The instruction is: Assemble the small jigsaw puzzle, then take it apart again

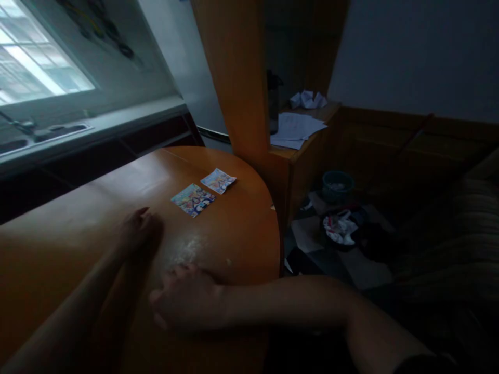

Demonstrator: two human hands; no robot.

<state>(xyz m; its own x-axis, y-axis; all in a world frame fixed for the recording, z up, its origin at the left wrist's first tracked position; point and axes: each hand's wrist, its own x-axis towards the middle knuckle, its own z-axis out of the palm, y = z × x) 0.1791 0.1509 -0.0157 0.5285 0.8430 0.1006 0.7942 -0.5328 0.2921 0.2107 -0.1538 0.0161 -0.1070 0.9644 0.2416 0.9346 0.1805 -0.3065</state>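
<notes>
My right hand is palm down on the orange-brown table, its fingers bent inward. What lies under the fingers, if anything, is hidden. Just beyond its knuckles is a patch of small whitish bits. My left hand rests at the table surface to the left of that patch, loosely curled and a little blurred; nothing shows in it. Past both hands lie two colourful printed pictures: a larger card and, beside it, a smaller sheet with a slightly raised corner.
The table's rounded edge meets a wooden post. Behind it, a shelf carries papers, crumpled paper and a dark bottle. On the floor at right stand a green basket and a bin of white waste. A sink is back left.
</notes>
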